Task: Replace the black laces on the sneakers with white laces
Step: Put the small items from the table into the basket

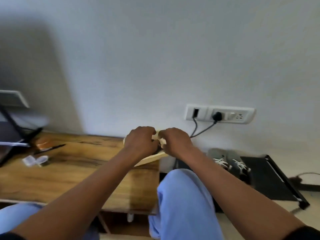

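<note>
Left hand point(141, 141), right hand point(176, 141): fingers curled, pinching pale sneaker point(155, 157) on tabletop point(72, 163) corner. White-laced dark pair point(230, 163) on floor.

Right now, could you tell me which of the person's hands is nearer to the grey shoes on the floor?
Right. The right hand is up on the sneaker at the table's far corner, just left of the grey shoes; the left hand is farther left, beyond it.
</note>
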Demonstrator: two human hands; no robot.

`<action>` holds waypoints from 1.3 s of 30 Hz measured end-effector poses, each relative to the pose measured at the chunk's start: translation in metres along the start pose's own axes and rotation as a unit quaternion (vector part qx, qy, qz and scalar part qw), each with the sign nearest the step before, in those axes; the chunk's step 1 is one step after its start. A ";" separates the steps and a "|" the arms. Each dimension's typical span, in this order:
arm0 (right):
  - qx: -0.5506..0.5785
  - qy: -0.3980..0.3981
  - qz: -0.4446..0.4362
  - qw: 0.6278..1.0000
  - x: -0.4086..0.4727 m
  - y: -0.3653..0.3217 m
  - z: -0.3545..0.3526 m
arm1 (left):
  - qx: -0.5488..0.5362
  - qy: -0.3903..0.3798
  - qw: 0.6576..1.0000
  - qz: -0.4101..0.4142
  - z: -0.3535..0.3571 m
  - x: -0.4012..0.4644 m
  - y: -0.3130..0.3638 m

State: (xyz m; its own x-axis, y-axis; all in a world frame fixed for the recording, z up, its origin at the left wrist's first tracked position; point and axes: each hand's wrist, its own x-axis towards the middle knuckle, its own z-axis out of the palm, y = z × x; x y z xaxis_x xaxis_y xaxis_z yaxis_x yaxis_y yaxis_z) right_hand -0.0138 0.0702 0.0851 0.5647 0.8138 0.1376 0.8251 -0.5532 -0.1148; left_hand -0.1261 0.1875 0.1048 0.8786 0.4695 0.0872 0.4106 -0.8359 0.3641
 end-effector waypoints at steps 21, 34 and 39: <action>-0.049 -0.156 -0.123 0.979 0.129 -0.184 0.099 | -0.243 -0.125 0.927 -0.256 0.006 -0.014 -0.202; -0.040 -0.089 -0.117 0.988 0.152 -0.186 0.106 | -0.326 -0.081 0.894 -0.298 0.003 0.003 -0.217; 0.007 -0.053 -0.155 0.987 0.150 -0.198 0.103 | -0.106 -0.044 0.959 -0.261 -0.027 -0.003 -0.254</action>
State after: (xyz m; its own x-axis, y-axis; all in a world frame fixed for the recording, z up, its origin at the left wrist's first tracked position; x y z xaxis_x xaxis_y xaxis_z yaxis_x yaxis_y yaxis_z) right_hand -0.0945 0.3197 0.0266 0.2800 0.9578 0.0648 0.9571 -0.2733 -0.0962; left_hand -0.2393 0.4060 0.0369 0.5885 0.7741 -0.2331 0.7487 -0.4132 0.5183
